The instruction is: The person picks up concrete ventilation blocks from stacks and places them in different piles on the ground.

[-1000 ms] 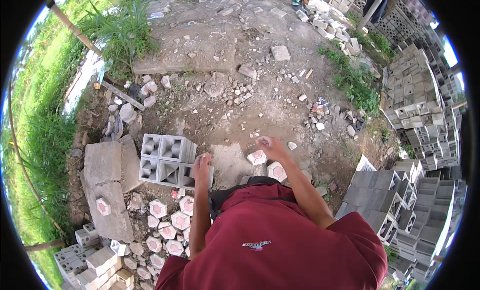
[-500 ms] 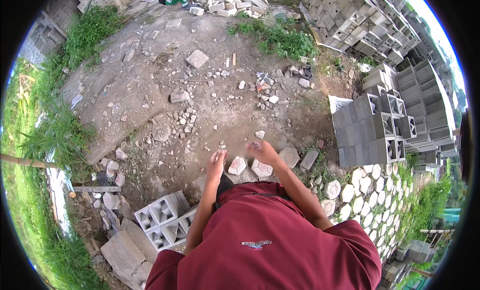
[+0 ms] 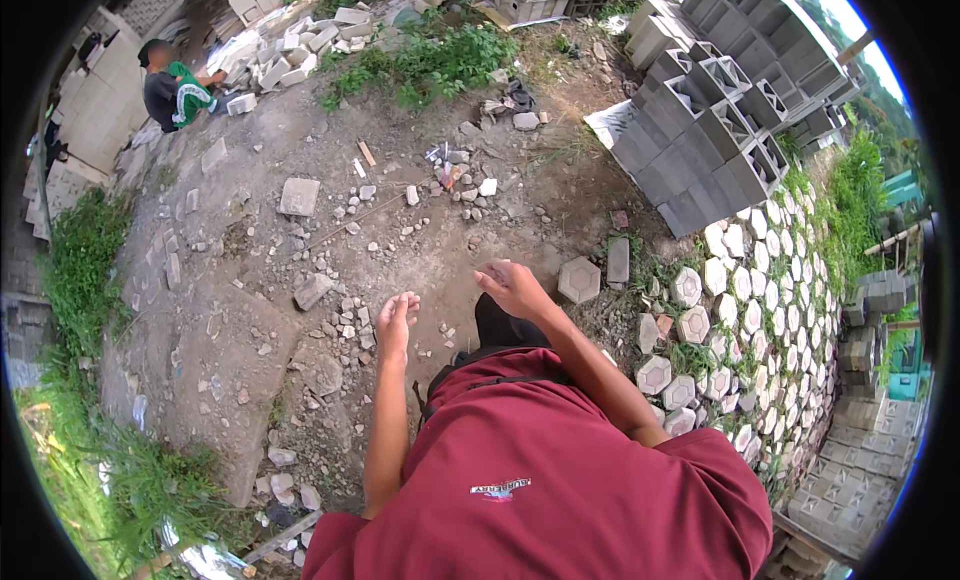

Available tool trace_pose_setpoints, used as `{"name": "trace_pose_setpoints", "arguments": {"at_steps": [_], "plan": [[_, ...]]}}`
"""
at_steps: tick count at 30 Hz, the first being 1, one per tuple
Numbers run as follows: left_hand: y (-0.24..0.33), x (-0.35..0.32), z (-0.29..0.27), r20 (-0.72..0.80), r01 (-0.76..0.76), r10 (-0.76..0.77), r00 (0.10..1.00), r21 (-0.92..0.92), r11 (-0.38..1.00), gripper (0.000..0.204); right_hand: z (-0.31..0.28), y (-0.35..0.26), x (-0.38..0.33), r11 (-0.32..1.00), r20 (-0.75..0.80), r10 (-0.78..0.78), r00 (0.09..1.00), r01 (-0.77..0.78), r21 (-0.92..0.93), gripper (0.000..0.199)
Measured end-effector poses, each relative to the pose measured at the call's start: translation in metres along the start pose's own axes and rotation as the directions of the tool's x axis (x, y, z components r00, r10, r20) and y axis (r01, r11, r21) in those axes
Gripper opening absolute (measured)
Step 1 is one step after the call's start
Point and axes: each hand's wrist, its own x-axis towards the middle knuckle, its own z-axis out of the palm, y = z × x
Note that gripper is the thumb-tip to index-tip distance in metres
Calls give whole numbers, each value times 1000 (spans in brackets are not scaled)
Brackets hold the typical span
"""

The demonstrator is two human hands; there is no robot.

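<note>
My left hand [image 3: 397, 325] is raised in front of me with its fingers loosely apart and nothing in it. Across from it, my right hand [image 3: 513, 286] hovers with the fingers pointing left, slightly bent and also bare. Just right of that hand, a hexagonal paver [image 3: 579, 279] lies on the dirt, and beside it sits a grey rectangular block [image 3: 618, 261]. Small broken stones [image 3: 350, 322] are scattered on the ground left of my left hand. Neither hand touches any of these.
Hexagonal pavers [image 3: 754, 282] cover the ground at right. Hollow concrete blocks [image 3: 690, 130] stand stacked at the far right. A rubble chunk [image 3: 299, 197] and a heap of pale blocks [image 3: 300, 52] lie ahead. A person [image 3: 180, 90] sits at the far left, near weeds [image 3: 430, 60].
The view has swung toward the right, so more of the paved ground and the seated person show. The hollow blocks at lower left have left view. My hands have moved slightly apart.
</note>
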Motion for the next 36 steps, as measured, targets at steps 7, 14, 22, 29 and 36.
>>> {"name": "trace_pose_setpoints", "arguments": {"at_steps": [7,14,22,29,36], "plan": [[50,105,67,216,19,-24,976,24,1000,33,-31,33,69,988,-218,98,971,-69,135,32],[85,232,168,296,83,-92,951,44,996,32,-117,68,206,987,-211,157,965,-147,61,32],[216,372,310,511,-119,99,854,7,993,32,-262,89,341,984,-396,149,906,-98,148,32],[290,475,416,471,-91,98,877,-37,995,30,-340,101,437,936,-547,178,818,30,350,30],[321,567,541,685,-11,-71,725,114,993,28,-418,145,530,913,-648,303,699,-17,408,27]]}}
